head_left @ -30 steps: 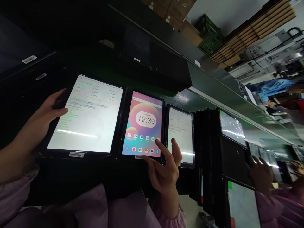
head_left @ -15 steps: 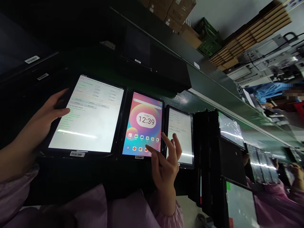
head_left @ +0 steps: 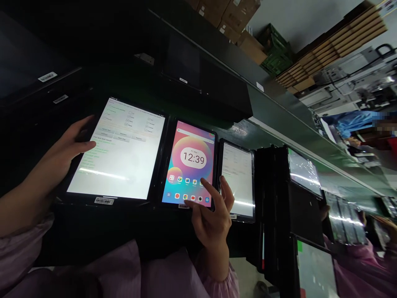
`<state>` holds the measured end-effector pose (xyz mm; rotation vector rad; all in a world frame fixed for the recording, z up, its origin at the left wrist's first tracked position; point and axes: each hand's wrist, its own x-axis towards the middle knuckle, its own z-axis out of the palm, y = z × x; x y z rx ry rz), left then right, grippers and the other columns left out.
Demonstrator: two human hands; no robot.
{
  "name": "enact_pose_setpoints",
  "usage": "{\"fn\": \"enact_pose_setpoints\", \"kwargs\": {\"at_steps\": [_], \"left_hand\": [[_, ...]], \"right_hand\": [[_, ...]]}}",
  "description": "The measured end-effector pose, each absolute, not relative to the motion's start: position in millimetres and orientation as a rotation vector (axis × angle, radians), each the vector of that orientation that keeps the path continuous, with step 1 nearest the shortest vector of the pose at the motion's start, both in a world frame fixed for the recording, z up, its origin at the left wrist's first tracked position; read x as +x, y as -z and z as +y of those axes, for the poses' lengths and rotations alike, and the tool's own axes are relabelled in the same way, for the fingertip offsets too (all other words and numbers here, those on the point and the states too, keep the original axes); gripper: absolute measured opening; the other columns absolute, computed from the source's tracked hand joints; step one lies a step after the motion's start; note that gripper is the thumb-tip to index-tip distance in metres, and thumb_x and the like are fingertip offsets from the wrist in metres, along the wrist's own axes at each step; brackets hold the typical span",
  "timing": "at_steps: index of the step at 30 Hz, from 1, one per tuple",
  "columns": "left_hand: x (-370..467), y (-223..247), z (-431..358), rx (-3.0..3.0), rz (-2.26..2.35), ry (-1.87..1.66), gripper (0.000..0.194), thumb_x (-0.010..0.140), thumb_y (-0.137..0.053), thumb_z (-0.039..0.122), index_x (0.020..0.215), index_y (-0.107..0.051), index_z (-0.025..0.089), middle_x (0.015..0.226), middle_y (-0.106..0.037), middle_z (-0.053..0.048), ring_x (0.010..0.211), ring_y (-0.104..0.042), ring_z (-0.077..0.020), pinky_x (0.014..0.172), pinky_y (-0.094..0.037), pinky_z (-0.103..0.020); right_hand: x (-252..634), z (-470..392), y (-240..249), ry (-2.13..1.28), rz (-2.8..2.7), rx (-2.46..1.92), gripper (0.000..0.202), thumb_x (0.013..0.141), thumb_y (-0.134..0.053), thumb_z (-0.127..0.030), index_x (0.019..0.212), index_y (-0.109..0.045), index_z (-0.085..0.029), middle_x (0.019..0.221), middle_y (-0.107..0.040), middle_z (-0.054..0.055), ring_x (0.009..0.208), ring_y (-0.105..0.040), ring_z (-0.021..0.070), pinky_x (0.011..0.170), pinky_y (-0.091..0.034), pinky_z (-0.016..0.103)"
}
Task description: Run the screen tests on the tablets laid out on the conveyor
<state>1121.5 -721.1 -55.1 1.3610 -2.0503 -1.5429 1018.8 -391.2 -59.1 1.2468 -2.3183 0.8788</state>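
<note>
Three lit tablets lie side by side in front of me. My left hand (head_left: 70,145) grips the left edge of the left tablet (head_left: 120,161), thumb on its front and fingers at its side and partly hidden. That screen is white, with checkboxes, grey buttons and green text. The middle tablet (head_left: 189,145) shows a colourful home screen with a 12:39 clock and app icons. Over its lower right part is my right hand (head_left: 214,215), empty, fingers apart, one fingertip at the bottom edge. Contact with the glass is unclear. The right tablet (head_left: 238,174) has a pale text screen, partly covered by my fingers.
Upright black tablets (head_left: 269,207) stand in a row on the right, beside more tablets with pale screens (head_left: 316,265). A dark tablet (head_left: 182,60) rests on a black block behind. Cardboard boxes (head_left: 238,16) and a green crate (head_left: 276,47) are farther back. A co-worker's pink sleeve (head_left: 353,265) shows at right.
My right hand has shifted slightly left, and its pointing fingertip moved from the icon row down to the middle tablet's bottom edge. The left hand keeps its grip. The view shifted slightly.
</note>
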Motion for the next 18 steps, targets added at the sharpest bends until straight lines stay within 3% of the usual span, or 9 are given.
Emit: {"fn": "enact_pose_setpoints", "kwargs": {"at_steps": [5, 11, 18], "left_hand": [[1119, 49, -715, 1.394, -1.993, 1.593, 0.076, 0.077, -0.068, 0.040, 0.150, -0.053, 0.052, 0.145, -0.061, 0.003, 0.122, -0.066, -0.0386, 0.106, -0.049, -0.070], [1120, 46, -715, 1.412, -2.009, 1.586, 0.074, 0.079, -0.068, 0.042, 0.151, -0.052, 0.052, 0.150, -0.059, 0.004, 0.126, -0.063, -0.0402, 0.111, -0.042, -0.073], [1119, 46, -714, 1.356, -1.927, 1.672, 0.075, 0.079, -0.070, 0.036, 0.151, -0.055, 0.045, 0.142, -0.065, 0.000, 0.124, -0.065, -0.0384, 0.111, -0.048, -0.065]], "right_hand": [[1015, -394, 64, -0.834, -2.404, 1.080, 0.027, 0.097, -0.059, -0.013, 0.095, -0.084, -0.023, 0.145, -0.062, 0.009, 0.153, -0.036, 0.0387, 0.113, -0.048, 0.064], [1015, -400, 63, -0.862, -2.404, 1.024, 0.027, 0.097, -0.060, -0.013, 0.091, -0.084, -0.023, 0.141, -0.065, 0.010, 0.150, -0.041, 0.0373, 0.111, -0.050, 0.065], [1017, -401, 58, -0.911, -2.370, 1.055, 0.026, 0.098, -0.058, -0.014, 0.094, -0.083, -0.022, 0.137, -0.066, 0.009, 0.149, -0.043, 0.0376, 0.110, -0.052, 0.065]]}}
